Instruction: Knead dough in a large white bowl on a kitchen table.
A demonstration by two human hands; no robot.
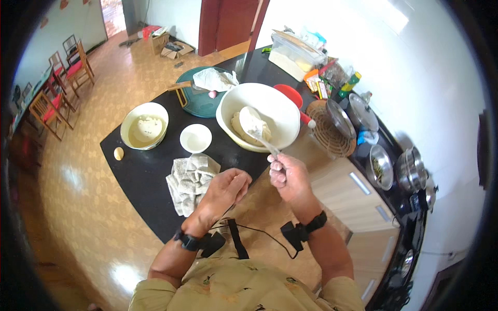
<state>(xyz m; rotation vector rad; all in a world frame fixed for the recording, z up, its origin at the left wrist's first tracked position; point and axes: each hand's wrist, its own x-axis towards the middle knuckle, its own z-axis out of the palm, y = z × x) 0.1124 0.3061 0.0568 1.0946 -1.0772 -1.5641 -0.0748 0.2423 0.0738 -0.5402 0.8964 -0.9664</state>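
Observation:
My right hand (290, 177), whitened at the fingertips, grips the handle of a large spoon (266, 144). The spoon's bowl carries white powder that looks like flour, above a big white basin (284, 116). Inside the basin lies a lump of pale dough (239, 128), partly hidden by the spoon. With fingers curled in and nothing visible in them, my left hand (231, 186) hovers by a folded checked cloth (186, 182). Beyond the cloth stands a small white bowl (195, 138). Farther left, a larger bowl (164, 123) holds pale, partly white contents.
An egg (118, 153) lies near the black counter's left edge. Behind the basin are a green cutting board (190, 107), a knife handle (179, 85), a plastic bag (214, 79) and a red ladle (290, 95). Rightward sit a woven mat (330, 136), lids and metal bowls (379, 167).

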